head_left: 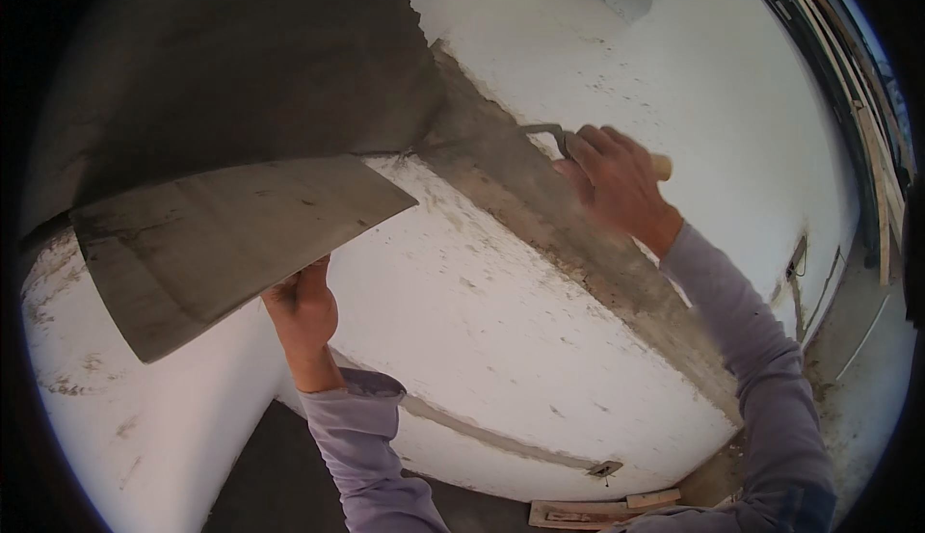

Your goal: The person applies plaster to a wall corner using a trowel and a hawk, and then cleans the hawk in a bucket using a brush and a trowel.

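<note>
In the head view, a white wall (501,340) fills the frame, with a grey plaster band (578,234) running diagonally from centre to lower right. The right hand (617,181) is clamped on a trowel (549,131) at upper centre. The left hand (303,306) grips a flat plaster board (222,234) at left. Wood scraps (588,511) lie on the floor below.
</note>
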The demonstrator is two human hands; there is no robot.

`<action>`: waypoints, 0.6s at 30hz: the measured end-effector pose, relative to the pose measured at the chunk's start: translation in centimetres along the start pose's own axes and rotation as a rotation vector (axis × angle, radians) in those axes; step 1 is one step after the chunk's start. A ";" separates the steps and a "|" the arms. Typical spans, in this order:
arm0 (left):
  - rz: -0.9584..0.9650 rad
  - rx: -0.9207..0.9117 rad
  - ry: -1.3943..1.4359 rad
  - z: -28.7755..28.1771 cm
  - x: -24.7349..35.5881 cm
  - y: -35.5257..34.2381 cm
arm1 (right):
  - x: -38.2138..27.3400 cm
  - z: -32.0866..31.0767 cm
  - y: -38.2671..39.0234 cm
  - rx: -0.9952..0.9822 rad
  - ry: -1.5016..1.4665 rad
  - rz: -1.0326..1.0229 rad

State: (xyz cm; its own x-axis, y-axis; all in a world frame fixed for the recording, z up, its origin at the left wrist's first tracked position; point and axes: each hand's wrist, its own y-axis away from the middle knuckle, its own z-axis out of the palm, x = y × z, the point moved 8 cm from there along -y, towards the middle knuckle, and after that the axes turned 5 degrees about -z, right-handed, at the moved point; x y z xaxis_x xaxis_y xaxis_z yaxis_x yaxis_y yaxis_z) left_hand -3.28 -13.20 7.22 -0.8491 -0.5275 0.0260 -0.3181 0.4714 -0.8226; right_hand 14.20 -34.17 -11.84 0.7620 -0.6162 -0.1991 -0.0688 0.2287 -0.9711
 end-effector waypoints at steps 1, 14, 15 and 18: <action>-0.002 -0.001 -0.012 0.3 0.1 -0.1 | -0.5 -1.9 -0.7 0.011 0.062 -0.041; -0.065 0.026 -0.043 -0.3 -1.2 0.4 | -10.7 -11.6 -9.4 -0.067 0.478 -0.299; -0.085 0.035 -0.002 -0.3 -1.3 0.4 | -11.1 -12.5 -9.6 -0.083 0.475 -0.290; -0.094 0.006 0.040 0.2 -1.2 0.3 | -12.0 -15.1 -9.7 0.050 0.436 -0.347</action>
State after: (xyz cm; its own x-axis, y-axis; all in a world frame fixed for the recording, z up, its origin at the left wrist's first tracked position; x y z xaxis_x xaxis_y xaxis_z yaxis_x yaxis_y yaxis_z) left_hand -2.27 -12.57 6.87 -0.8318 -0.5405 0.1264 -0.3952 0.4167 -0.8186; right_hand -3.97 -40.40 -2.04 0.3970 -0.9139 0.0844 0.1775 -0.0138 -0.9840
